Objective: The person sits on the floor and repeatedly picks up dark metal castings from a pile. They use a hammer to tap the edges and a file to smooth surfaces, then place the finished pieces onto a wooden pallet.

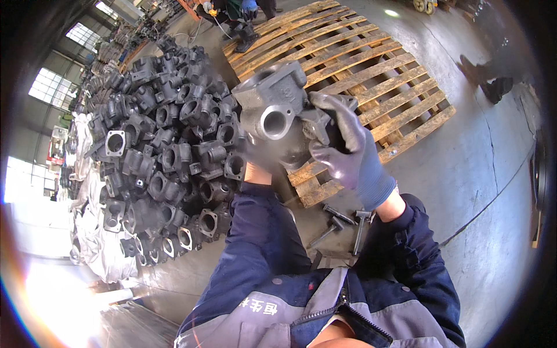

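A dark grey cast-metal housing (270, 101) with round bores is held up in front of me, above the near end of a wooden pallet. My right hand (348, 145), in a grey-and-blue work glove, is closed round a lug on its right side, thumb and fingers gripping from both sides. My left hand (258, 174) reaches up under the left of the casting and supports it. Only the wrist shows plainly; the casting and blur hide its fingers. One machined bore of the casting faces me.
A large heap of similar castings (168, 139) lies on the left, beside white sheeting (98, 232). The slatted wooden pallet (383, 87) lies ahead. Several hammers (333, 229) rest on the floor between my legs. Another person (243, 20) works at the pallet's far end.
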Demonstrator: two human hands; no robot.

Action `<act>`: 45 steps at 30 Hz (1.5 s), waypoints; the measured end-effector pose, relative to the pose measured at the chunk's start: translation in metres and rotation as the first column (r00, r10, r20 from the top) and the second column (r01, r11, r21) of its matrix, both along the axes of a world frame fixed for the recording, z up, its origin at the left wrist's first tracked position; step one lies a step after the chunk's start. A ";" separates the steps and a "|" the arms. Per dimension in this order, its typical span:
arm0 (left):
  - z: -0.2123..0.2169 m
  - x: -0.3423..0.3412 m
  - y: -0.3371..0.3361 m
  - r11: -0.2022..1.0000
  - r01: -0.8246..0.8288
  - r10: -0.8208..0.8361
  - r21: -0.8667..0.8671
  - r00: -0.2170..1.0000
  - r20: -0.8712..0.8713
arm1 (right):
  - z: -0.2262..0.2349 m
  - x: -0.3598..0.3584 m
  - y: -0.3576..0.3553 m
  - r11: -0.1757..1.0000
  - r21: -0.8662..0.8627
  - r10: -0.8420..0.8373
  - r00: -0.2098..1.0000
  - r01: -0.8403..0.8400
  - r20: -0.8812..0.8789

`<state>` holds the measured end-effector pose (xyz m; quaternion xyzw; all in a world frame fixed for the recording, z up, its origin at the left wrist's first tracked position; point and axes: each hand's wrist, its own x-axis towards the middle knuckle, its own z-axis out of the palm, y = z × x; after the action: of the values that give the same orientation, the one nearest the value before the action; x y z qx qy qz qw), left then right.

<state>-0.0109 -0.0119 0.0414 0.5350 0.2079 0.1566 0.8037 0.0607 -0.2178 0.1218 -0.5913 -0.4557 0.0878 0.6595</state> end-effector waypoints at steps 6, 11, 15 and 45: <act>-0.013 0.013 0.001 0.945 -0.309 0.309 0.103 0.951 0.023 | 0.005 0.007 0.001 0.992 0.076 0.122 0.928 -0.102 -0.353; -0.017 0.010 0.003 0.940 -0.328 0.327 0.091 0.945 0.025 | 0.002 0.009 0.003 0.998 0.005 0.069 0.978 -0.069 -0.196; -0.018 0.004 0.000 0.962 -0.271 0.271 0.039 0.963 0.013 | 0.005 -0.004 0.002 0.996 -0.069 -0.052 0.986 0.064 0.160; -0.009 0.022 -0.022 0.965 0.182 -0.212 -0.190 0.965 -0.152 | -0.084 0.068 -0.042 0.979 -0.201 -0.169 0.395 -0.040 -0.903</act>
<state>0.0114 -0.0336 0.0320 0.4924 0.2346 0.0101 0.8381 0.1284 -0.2600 0.0378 -0.5229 0.0152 0.4149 0.7444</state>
